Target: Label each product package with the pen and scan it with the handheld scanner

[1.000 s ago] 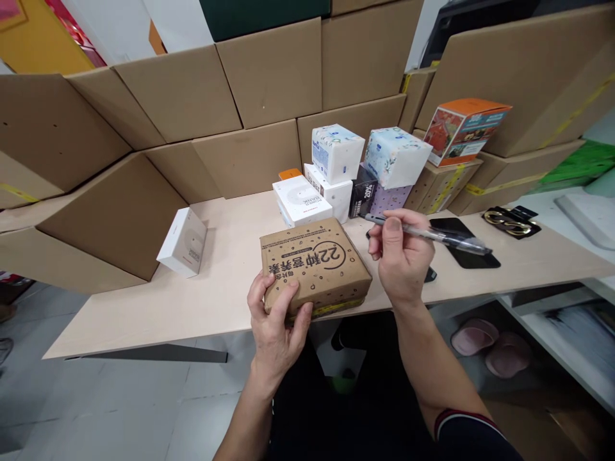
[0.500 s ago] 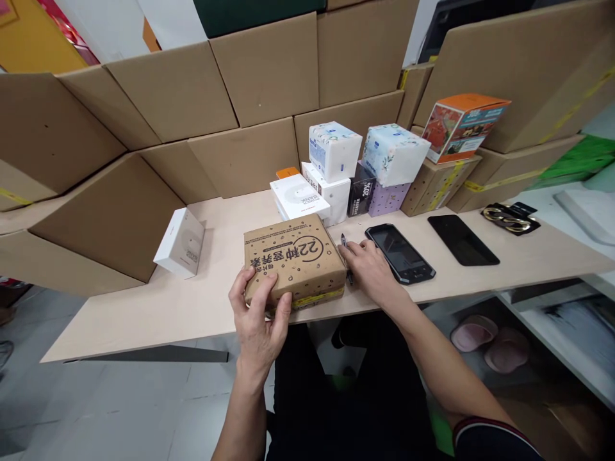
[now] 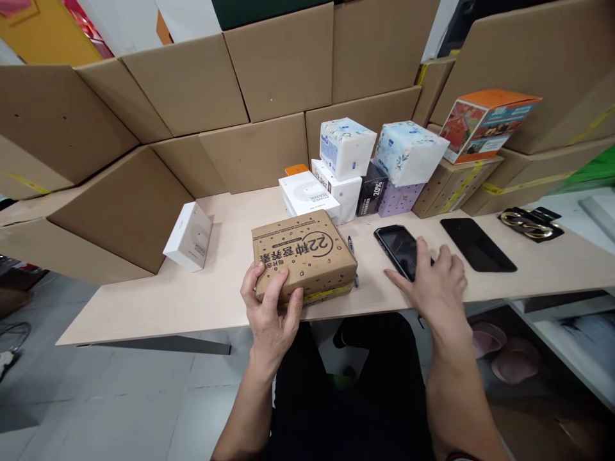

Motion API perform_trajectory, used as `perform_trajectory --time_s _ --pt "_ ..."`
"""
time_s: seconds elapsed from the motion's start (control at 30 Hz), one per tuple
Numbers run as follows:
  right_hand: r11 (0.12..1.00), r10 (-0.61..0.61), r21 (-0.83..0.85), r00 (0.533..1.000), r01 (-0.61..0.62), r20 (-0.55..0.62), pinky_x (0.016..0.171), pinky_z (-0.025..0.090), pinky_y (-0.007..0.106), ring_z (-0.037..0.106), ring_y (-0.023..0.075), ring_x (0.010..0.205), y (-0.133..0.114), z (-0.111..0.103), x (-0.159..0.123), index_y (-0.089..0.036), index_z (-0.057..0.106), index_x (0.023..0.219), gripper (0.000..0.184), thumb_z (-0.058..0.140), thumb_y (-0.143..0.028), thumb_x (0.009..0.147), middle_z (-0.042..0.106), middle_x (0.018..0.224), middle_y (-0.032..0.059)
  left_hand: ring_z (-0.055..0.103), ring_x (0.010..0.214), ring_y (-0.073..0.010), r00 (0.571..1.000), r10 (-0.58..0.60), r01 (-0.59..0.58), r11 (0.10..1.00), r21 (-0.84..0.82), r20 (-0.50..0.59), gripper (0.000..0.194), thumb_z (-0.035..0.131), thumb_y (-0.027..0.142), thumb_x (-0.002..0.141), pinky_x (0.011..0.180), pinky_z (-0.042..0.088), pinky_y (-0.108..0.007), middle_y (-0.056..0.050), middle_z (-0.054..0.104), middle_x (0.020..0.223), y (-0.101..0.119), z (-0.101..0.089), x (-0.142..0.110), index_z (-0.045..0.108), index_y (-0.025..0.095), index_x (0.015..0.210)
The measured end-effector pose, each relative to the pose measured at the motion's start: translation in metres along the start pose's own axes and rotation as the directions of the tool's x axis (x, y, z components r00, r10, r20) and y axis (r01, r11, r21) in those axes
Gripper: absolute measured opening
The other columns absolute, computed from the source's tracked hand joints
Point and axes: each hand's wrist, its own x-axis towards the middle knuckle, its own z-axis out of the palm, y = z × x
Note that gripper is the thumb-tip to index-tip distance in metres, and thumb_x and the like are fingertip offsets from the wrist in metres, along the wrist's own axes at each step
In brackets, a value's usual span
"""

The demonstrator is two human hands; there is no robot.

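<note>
Cardboard box [image 3: 307,253]: one, matte brown, rectangular, near your side of the smooth pale table [image 3: 230,256].
Left hand [image 3: 271,317]: your fingers curled, gripping cardboard box's near-left corner.
Right hand [image 3: 439,282]: your fingers loosely spread over the phone [image 3: 398,246]; can't tell if touching.
Phone: one, glassy, chunky-rimmed.
Pen [image 3: 350,244]: one, slim, by cardboard box's right side.
Tissue packs [image 3: 348,153]: two, glossy-wrapped, blocky.

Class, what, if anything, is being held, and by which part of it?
Left hand: brown box, by its near left corner. Right hand: over the phone, grip unclear.
</note>
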Motion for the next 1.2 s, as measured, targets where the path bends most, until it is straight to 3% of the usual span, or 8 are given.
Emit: perform_trajectory --time_s 0.17,0.53,0.7,0.8,0.9,1.0,1.1,1.2 --pt "0.997 0.039 0.065 0.996 -0.045 0.082 0.096 0.040 0.058 0.047 0.0431 0.120 0.017 0.012 -0.003 -0.015 0.032 0.154 0.088 0.055 -0.065 0.085 0.052 0.132 0.0266 0.045 0.135 -0.0295 1.000 0.000 0.000 1.000 0.010 -0.020 0.046 0.070 0.021 0.086 0.112 0.044 -0.055 -0.011 0.040 0.138 0.000 0.003 -0.001 0.056 0.026 0.130" --pt "0.951 0.014 0.306 0.989 0.031 -0.144 0.101 0.040 0.059 0.049 0.0380 0.116 0.013 0.019 -0.010 -0.011 0.042 0.148 0.078 0.057 -0.053 0.085 0.054 0.124 0.0230 0.043 0.138 -0.0290 0.999 -0.038 0.038 0.999 0.006 0.013 0.048 0.068 0.020 0.087 0.114 0.042 -0.054 -0.012 0.040 0.141 0.004 -0.001 -0.001 0.055 0.026 0.133" --pt "0.890 0.051 0.452 0.976 0.052 -0.211 0.109 0.039 0.056 0.049 0.0358 0.130 0.000 -0.010 -0.028 -0.015 0.039 0.150 0.078 0.060 -0.054 0.086 0.054 0.138 0.0211 0.036 0.144 -0.0343 0.997 -0.029 0.029 1.000 0.000 -0.071 0.058 0.069 0.021 0.085 0.117 0.033 -0.062 -0.013 0.038 0.147 0.008 -0.003 -0.003 0.050 0.028 0.140" --pt "0.863 0.063 0.501 0.970 0.066 -0.236 0.110 0.041 0.055 0.049 0.0348 0.134 -0.014 -0.031 -0.039 -0.020 0.036 0.152 0.078 0.064 -0.052 0.085 0.053 0.143 0.0186 0.050 0.129 -0.0294 0.961 0.048 -0.070 0.995 -0.073 -0.273 0.055 0.064 0.017 0.085 0.106 0.045 -0.055 -0.009 0.050 0.135 0.017 -0.006 -0.012 0.054 0.032 0.137" --pt "0.825 0.052 0.553 0.959 0.116 -0.279 0.110 0.043 0.055 0.049 0.0343 0.135 -0.027 -0.045 -0.050 -0.022 0.035 0.152 0.080 0.068 -0.048 0.085 0.051 0.145 0.0175 0.062 0.103 -0.0224 0.969 0.078 -0.150 0.939 -0.309 -0.234 0.046 0.057 0.017 0.089 0.088 0.055 -0.045 -0.006 0.063 0.113 0.034 -0.006 -0.024 0.059 0.032 0.133" --pt "0.774 0.022 0.606 0.949 0.183 -0.314 0.112 0.043 0.056 0.048 0.0343 0.138 -0.038 -0.049 -0.061 -0.024 0.033 0.153 0.081 0.070 -0.044 0.084 0.049 0.148 0.0168 0.065 0.105 -0.0241 0.991 -0.118 0.136 0.780 -0.611 0.071 0.035 0.050 0.027 0.097 0.090 0.055 -0.045 -0.008 0.069 0.112 0.055 0.002 -0.030 0.062 0.028 0.129" --pt "0.691 -0.044 0.669 0.940 0.273 -0.339 0.111 0.043 0.059 0.047 0.0342 0.138 -0.047 -0.051 -0.071 -0.023 0.031 0.154 0.084 0.072 -0.039 0.082 0.047 0.149 0.0168 0.065 0.116 -0.0244 0.852 -0.309 0.516 0.354 -0.780 0.423 0.037 0.045 0.036 0.101 0.100 0.052 -0.043 -0.010 0.069 0.124 0.071 0.015 -0.024 0.062 0.026 0.132" --pt "0.614 -0.110 0.707 0.926 0.350 -0.362 0.111 0.044 0.059 0.047 0.0334 0.138 -0.057 -0.054 -0.079 -0.023 0.031 0.153 0.086 0.075 -0.034 0.080 0.046 0.150 0.0164 0.063 0.122 -0.0248 0.700 -0.358 0.618 -0.128 -0.775 0.618 0.042 0.051 0.048 0.098 0.105 0.049 -0.040 -0.009 0.068 0.131 0.082 0.022 -0.009 0.064 0.026 0.131"
